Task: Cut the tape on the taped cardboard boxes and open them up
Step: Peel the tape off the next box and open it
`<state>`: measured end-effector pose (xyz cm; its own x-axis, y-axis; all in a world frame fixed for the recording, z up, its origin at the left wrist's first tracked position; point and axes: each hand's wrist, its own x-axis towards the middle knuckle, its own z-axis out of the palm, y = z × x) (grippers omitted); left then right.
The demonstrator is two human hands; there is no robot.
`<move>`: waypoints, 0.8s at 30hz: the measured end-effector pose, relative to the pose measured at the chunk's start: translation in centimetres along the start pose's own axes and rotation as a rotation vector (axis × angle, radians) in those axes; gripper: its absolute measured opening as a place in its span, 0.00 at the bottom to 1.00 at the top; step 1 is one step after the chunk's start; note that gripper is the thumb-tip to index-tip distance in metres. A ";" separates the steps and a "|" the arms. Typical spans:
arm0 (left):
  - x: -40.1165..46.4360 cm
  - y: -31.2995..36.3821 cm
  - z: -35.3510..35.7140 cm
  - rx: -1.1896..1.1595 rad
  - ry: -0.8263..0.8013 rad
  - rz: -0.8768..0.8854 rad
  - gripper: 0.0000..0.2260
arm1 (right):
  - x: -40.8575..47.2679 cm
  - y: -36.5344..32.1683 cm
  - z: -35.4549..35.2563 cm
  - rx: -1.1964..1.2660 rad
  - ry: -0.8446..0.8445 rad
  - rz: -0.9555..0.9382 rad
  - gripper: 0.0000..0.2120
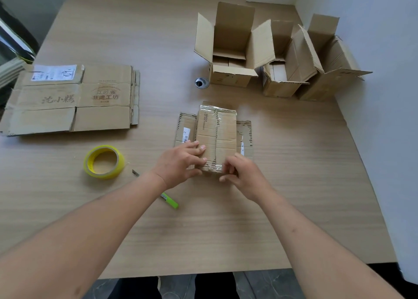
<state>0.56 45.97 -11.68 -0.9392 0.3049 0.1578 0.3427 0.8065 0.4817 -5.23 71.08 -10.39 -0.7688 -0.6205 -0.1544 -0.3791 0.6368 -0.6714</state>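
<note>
1. Both forearms reach from 6 o'clock over the wooden desk point(248, 231) toward the taped box point(216, 136) at its middle.
2. Left hand point(178, 163) lies on the box's near left part, fingers point(196, 146) fairly straight and close together, pressing flat on the cardboard; the thumb sits at the near edge.
3. Right hand point(244, 176) is at the box's near right corner, fingers curled narrow and pinching at the clear tape on that end; exactly what they hold I cannot tell.
4. Clear tape runs along the box's middle seam, and 2 flaps lie flat at its 3 and 9 o'clock sides.
5. Green utility knife point(168, 200) lies on the desk at 8 o'clock from the box, partly hidden by the left forearm.
6. Yellow tape roll point(104, 162) sits at 9 o'clock.
7. Flattened cartons point(72, 98) lie at 10 o'clock.
8. 3 opened boxes point(235, 48) stand at 1 o'clock, flaps up.
</note>
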 end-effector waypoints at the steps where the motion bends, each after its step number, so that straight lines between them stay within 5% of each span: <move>1: -0.1 -0.4 -0.4 -0.028 -0.035 -0.012 0.18 | -0.5 0.4 -0.3 0.075 0.019 0.016 0.13; 5: 0.0 -0.9 -1.5 -0.027 -0.144 -0.010 0.21 | -1.2 0.4 0.0 0.109 0.103 0.061 0.14; 11: -0.1 0.1 -0.8 0.030 -0.078 -0.031 0.22 | -0.6 0.0 0.5 -0.105 0.127 0.061 0.18; 15: -0.1 0.9 -1.4 -0.027 -0.108 -0.076 0.25 | -0.6 -1.5 0.0 -0.314 0.058 0.138 0.11; 19: -0.2 1.0 -3.1 0.017 -0.260 -0.020 0.27 | 0.1 -3.7 1.2 -0.531 0.223 0.277 0.36; 24: -0.8 0.1 -3.8 0.123 -0.316 -0.094 0.32 | 1.2 -6.5 3.4 -0.520 0.197 0.418 0.57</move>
<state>1.29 43.89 -8.53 -0.9210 0.3526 -0.1659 0.2730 0.8876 0.3709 -1.90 64.66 -8.67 -0.9645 -0.2121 -0.1572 -0.1904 0.9714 -0.1421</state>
